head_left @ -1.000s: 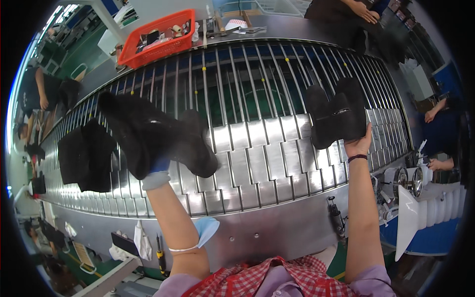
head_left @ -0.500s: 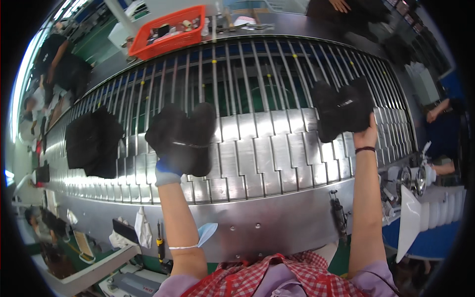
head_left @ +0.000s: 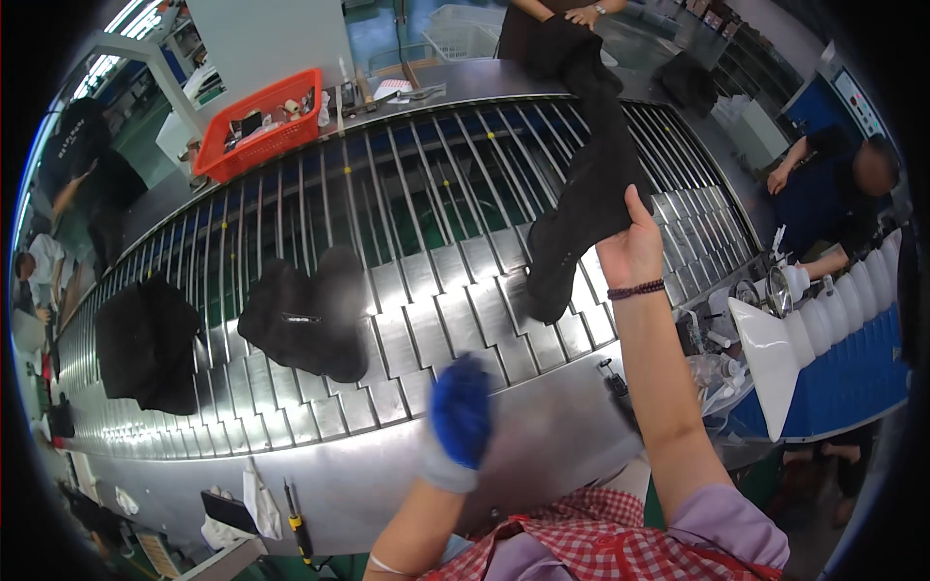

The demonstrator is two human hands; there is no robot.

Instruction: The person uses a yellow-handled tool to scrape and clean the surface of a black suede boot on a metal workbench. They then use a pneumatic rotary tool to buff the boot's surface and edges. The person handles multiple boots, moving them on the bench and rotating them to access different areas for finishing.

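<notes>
My bare right hand (head_left: 633, 250), with a dark beaded bracelet, is at the lower part of a long black soft piece (head_left: 603, 160), its fingers partly hidden behind it. This piece stretches from the conveyor toward the far side, near another person's hand (head_left: 582, 15). My left hand (head_left: 460, 412), in a blue and grey glove, is over the conveyor's near edge, apart from the black pieces and smeared by motion. On the conveyor's metal slats (head_left: 455, 327) to the left lie a two-lobed black piece (head_left: 305, 318) with a small pale mark and another black piece (head_left: 147, 344).
An orange basket (head_left: 260, 126) of small items stands beyond the conveyor. A yellow-and-black screwdriver-like tool (head_left: 298, 528) is at the near left. White lamp-like parts (head_left: 775, 339) are at right, near a seated person (head_left: 828, 189). Another person (head_left: 82, 165) stands at far left.
My left hand has let go of the two-lobed piece and moved right and nearer to me. My right hand has shifted left, and the black piece there now reaches away from me. The view has turned.
</notes>
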